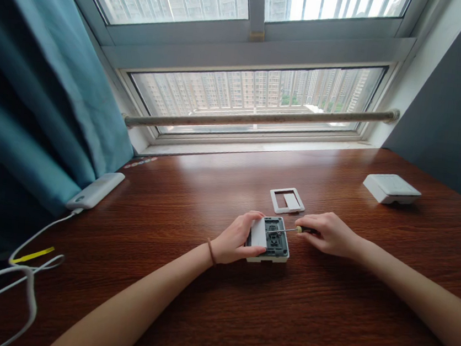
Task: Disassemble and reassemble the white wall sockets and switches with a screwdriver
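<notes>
A white wall switch (279, 246) lies on the table with part of its dark inner mechanism uncovered. One white rocker plate (259, 233) still covers its left side. My left hand (236, 239) grips the switch from the left, thumb at the near edge and fingers at the far edge. In my right hand (329, 234) is a screwdriver (304, 230), held almost level. Its metal shaft points left, with the tip over the exposed mechanism at the rocker plate's edge. Just beyond the switch lie a white square frame (276, 200) and a loose white rocker piece (292, 202).
A second white switch (393, 187) sits at the right on the brown wooden table (181, 312). At the left are a white power bank (96, 190), white cables (29, 289) and a yellow strip (33, 255). A blue curtain (66, 76) hangs there; a window bar (261, 120) crosses behind the table.
</notes>
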Demonstrator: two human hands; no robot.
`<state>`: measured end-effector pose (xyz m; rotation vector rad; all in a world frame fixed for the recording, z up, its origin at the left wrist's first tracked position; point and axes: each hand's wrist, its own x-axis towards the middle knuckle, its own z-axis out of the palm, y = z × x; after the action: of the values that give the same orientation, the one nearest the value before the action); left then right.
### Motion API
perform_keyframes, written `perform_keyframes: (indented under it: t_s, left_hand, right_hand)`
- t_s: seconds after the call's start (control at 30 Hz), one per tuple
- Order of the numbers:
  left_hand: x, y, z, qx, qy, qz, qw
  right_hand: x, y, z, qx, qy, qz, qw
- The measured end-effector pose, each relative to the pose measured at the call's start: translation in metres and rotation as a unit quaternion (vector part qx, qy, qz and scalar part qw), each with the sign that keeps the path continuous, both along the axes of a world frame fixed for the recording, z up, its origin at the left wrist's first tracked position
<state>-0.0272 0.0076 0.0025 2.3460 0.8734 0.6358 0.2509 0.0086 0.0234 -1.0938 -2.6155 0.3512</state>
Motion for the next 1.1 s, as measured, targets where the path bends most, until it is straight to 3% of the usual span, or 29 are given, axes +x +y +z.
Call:
perform_keyframes:
  t_s: [0.17, 0.3, 0.4, 0.6, 0.73, 0.9, 1.1]
  left_hand:
    - [0.000, 0.000, -0.002, 0.002, -0.046, -0.002, 0.999]
    - [0.000, -0.001, 0.000, 0.071, -0.100, 0.004, 0.992]
    - [-0.001, -0.002, 0.000, 0.125, -0.117, 0.050, 0.984]
    - [0.007, -0.013, 0.000, 0.227, -0.103, 0.143, 0.958]
    - [0.015, -0.025, 0.006, 0.257, -0.075, 0.154, 0.951]
    - [0.013, -0.028, 0.009, 0.269, -0.076, 0.157, 0.947]
    - [0.008, -0.017, 0.001, 0.168, -0.099, 0.170, 0.966]
  right_hand:
    - [-0.003, -0.001, -0.006, -0.009, 0.017, -0.004, 1.000]
    - [0.000, 0.003, -0.008, -0.004, 0.031, -0.028, 0.999]
    - [0.000, 0.005, -0.006, -0.046, 0.092, -0.063, 0.993]
    - [-0.034, -0.024, 0.005, -0.172, 0.238, -0.163, 0.942]
    - [-0.062, -0.057, 0.005, -0.197, 0.326, -0.157, 0.911]
    - [-0.078, -0.067, 0.007, -0.174, 0.358, -0.135, 0.907]
    - [-0.071, -0.023, 0.027, -0.216, 0.423, -0.195, 0.858]
